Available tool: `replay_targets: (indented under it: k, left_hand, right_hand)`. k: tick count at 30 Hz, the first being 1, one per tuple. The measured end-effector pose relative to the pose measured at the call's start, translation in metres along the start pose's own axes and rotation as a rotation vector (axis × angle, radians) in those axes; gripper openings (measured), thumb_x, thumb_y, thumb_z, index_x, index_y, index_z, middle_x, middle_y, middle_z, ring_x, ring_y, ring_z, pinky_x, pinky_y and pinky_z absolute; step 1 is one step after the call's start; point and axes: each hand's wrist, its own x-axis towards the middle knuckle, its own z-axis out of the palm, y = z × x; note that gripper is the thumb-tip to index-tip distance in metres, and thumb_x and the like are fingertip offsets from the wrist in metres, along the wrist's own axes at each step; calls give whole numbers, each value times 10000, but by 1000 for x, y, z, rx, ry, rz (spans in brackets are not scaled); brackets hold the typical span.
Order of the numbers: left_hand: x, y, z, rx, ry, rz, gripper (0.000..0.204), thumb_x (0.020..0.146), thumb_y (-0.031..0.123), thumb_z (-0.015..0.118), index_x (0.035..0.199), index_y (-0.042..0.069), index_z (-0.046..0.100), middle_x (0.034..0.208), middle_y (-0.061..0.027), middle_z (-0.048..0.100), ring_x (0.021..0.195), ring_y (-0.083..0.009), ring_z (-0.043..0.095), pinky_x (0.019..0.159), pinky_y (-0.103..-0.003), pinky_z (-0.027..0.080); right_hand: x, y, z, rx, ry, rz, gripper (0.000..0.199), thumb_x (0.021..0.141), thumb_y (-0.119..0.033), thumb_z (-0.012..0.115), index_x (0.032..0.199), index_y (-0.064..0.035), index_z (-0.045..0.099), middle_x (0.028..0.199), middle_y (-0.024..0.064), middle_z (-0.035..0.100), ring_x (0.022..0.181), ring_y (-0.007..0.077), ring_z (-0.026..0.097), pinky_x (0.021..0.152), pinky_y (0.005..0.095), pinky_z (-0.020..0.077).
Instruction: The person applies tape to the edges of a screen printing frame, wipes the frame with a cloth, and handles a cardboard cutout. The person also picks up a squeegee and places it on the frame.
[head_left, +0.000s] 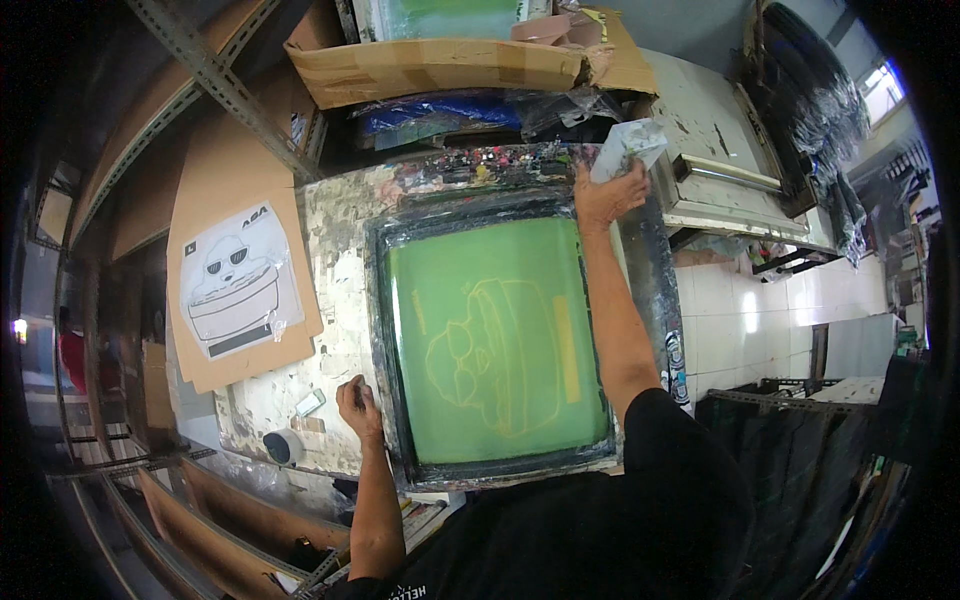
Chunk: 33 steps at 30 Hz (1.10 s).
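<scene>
A screen-printing frame (381,330) with dark, ink-stained edges lies on the paint-spattered table before me. Its green mesh (500,350) carries a yellowish line drawing of a figure with sunglasses. At the frame's far right corner, my right hand (612,197) grips a whitish box-shaped pack (630,148), perhaps tissues; the fingers partly cover it. My left hand (358,405) is beside the frame's left edge, fingers curled. Something dark shows at those fingers, too small to name.
On brown cardboard (205,375) at the left lies a printed sheet (240,280) with a similar drawing. A small roll (283,447) and a small pale bottle-like item (310,402) sit near the left hand. Behind is an open carton (430,75); metal shelving (215,80) stands left.
</scene>
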Motion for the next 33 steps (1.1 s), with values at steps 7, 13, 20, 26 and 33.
replay_targets:
  k: [7, 13, 20, 26, 33]
  left_hand:
    - [-2, 3, -2, 5, -11, 20, 271, 929, 238, 623, 1050, 1, 674, 845, -64, 539, 737, -172, 492, 623, -277, 383]
    - [3, 7, 0, -16, -53, 11, 385, 930, 351, 601, 1048, -9, 665, 828, -59, 519, 738, -174, 478, 640, -296, 382]
    - [-14, 18, -26, -187, -312, -141, 661, 839, 488, 666, 1250, -25, 595, 1053, -115, 562, 1001, -246, 545, 892, -365, 423]
    - [-52, 77, -28, 99, -341, -151, 544, 695, 113, 798, 1163, -60, 580, 1087, -182, 554, 1019, -326, 570, 886, -401, 458]
    - [-32, 66, 5, -55, -323, -131, 448, 708, -15, 719, 1135, -67, 593, 1091, -174, 556, 996, -314, 570, 884, -370, 468]
  right_hand:
    - [43, 70, 49, 282, -178, 271, 1203, 492, -311, 948, 1422, 42, 271, 1350, 279, 461, 1259, 429, 466, 1050, 466, 393]
    - [100, 190, 72, 457, -555, 149, 1088, 455, -232, 938, 1342, 79, 389, 1294, 264, 539, 1223, 368, 532, 1051, 419, 415]
    - [89, 161, 6, 453, -594, 90, 870, 580, -290, 911, 1247, 66, 481, 1259, 234, 563, 1172, 346, 555, 994, 426, 450]
    - [-61, 101, -163, -54, -1037, -17, 769, 728, -405, 802, 1266, 24, 460, 1184, 233, 519, 1136, 438, 515, 936, 501, 463]
    - [-65, 110, -177, -82, -1017, 10, 679, 728, -154, 719, 1321, 45, 455, 1308, 313, 489, 1197, 490, 501, 987, 494, 462]
